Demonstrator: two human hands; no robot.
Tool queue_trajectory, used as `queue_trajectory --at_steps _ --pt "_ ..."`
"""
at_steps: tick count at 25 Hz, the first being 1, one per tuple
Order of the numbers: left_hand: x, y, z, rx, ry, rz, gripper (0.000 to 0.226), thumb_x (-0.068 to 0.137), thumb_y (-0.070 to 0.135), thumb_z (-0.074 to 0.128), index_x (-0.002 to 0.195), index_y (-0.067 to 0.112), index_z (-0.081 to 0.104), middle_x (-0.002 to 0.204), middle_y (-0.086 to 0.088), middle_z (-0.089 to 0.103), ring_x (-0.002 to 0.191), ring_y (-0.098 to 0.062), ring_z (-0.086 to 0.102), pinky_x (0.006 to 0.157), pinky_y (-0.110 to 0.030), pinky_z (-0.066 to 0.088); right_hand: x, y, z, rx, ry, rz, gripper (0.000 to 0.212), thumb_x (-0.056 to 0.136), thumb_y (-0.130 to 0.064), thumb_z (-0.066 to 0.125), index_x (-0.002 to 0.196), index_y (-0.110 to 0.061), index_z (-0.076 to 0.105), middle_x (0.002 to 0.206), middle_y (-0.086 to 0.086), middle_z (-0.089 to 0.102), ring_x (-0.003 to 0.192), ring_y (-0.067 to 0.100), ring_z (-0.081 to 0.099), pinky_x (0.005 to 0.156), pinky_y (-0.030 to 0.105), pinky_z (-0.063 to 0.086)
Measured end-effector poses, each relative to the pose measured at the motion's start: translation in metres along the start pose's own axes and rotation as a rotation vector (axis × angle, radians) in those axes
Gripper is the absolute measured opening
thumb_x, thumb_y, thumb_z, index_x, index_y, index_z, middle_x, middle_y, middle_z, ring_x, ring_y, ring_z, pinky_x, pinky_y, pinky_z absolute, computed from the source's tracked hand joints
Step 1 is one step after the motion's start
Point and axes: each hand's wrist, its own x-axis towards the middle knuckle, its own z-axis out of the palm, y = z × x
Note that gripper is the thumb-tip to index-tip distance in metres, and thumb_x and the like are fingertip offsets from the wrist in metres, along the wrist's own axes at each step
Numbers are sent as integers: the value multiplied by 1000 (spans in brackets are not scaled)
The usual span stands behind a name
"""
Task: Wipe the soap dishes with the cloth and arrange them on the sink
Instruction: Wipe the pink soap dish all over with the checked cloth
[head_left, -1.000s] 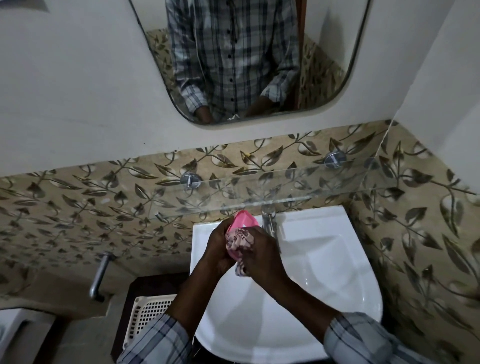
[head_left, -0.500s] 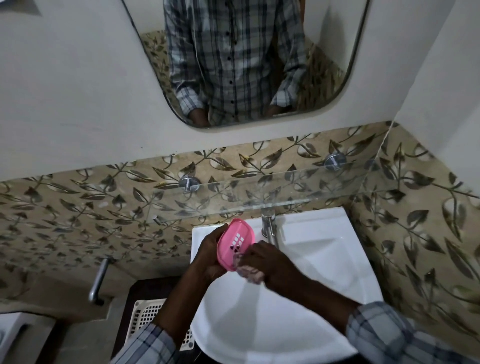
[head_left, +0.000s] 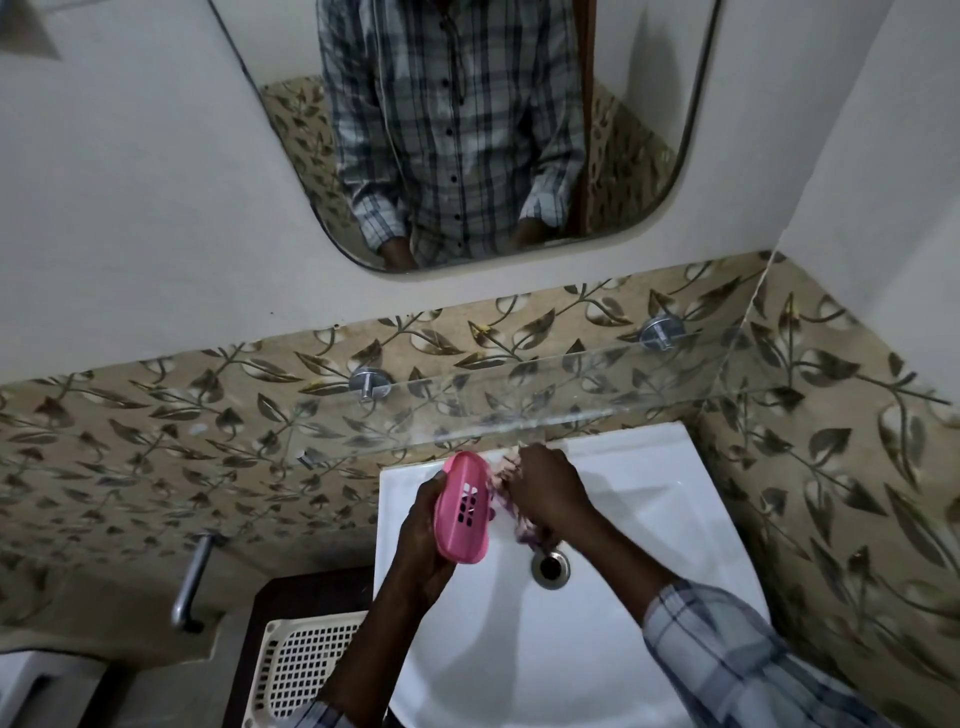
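1. One pink soap dish (head_left: 463, 510) in view – oval, slotted drain holes in its base, held up on edge over the back-left part of the sink (head_left: 623, 519), not resting on it.
2. One cloth (head_left: 511, 512) – pale, patterned, bunched; part shows above the right hand, part hangs below it toward the drain (head_left: 550, 565). It sits just beside the dish's right edge; actual contact can't be told.
3. One white sink, one round metal drain near its middle. The tap is hidden behind the hands.
4. Left hand (head_left: 423, 540) – comes up from the sink's left edge, fingers curled round the dish's left side and back, firm hold, base of the dish facing the camera.
5. Right hand (head_left: 548, 491) – reaches in from the lower right, knuckles up, fingers closed tight round the cloth, near the sink's back edge.
6. Two checked sleeves: the right sleeve (head_left: 727, 660) is at the sink's front-right corner, and only the cuff of the left sleeve (head_left: 322, 714) shows at the bottom edge.
7. One glass shelf (head_left: 571, 395) across the leaf-patterned tiles above the sink, on two round metal mounts.
8. One mirror (head_left: 649, 156) above it – shows a checked shirt front and two forearms.
9. One cream perforated basket (head_left: 306, 670) left of the sink, below its rim level.
10. One metal handle (head_left: 193, 582) on the wall further left.
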Motion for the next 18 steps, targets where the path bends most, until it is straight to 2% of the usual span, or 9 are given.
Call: queue_trajectory --at_steps 1,3,5,7,10,11,13,15,18 --pt "0 1 -5 7 9 8 49 86 41 58 119 5 68 101 -23 72 81 -33 72 73 -38 57 0 6 -1 -4 -36 68 26 85 -22 67 106 -6 65 111 17 69 108 34 63 81 33 51" --pt "-1 2 -9 10 4 3 52 87 42 57 122 5 67 105 -25 71 83 -33 72 72 -37 59 -7 15 0 146 26 106 23 82 -22 73 100 -9 70 102 11 74 100 27 69 75 29 53" --pt "-3 -3 -7 24 0 -6 53 87 41 59 126 6 64 110 -23 71 89 -32 72 77 -39 59 -16 14 2 425 51 81 10 78 -24 80 85 -21 74 81 -5 76 82 11 73 64 23 52" --pt "-5 -14 -4 82 2 25 54 88 41 60 131 9 63 117 -18 71 99 -30 71 82 -41 57 -19 3 3 565 40 16 10 72 -28 82 75 -29 72 70 -14 74 70 -2 70 59 14 49" --pt "-7 -24 -5 186 40 149 56 83 49 66 130 18 64 111 -13 75 96 -25 72 76 -35 59 -14 -2 9 318 85 74 21 78 -29 78 91 -13 72 91 4 76 89 18 71 73 26 55" --pt "-8 -24 -6 183 50 166 54 82 50 66 128 20 66 108 -12 75 94 -24 73 74 -33 60 -14 1 9 340 86 115 23 79 -29 79 92 -11 72 90 5 75 88 20 70 72 27 54" --pt "-9 -22 -6 190 53 173 45 84 47 63 120 20 71 110 -12 76 97 -24 73 74 -32 60 -13 7 8 573 57 76 14 77 -29 83 78 -20 73 75 -7 75 72 6 72 62 20 52" --pt "-10 -23 -5 230 8 162 40 87 46 62 115 20 74 116 -13 74 103 -25 72 79 -33 58 -15 1 9 632 56 51 15 78 -21 83 70 -23 70 66 -12 71 62 -4 69 55 14 49" --pt "-9 -19 -1 231 0 167 47 88 49 62 124 19 69 125 -15 70 113 -29 67 93 -44 55 -15 -6 14 611 96 81 9 79 -16 80 79 -9 74 72 -4 73 69 8 72 55 11 50"
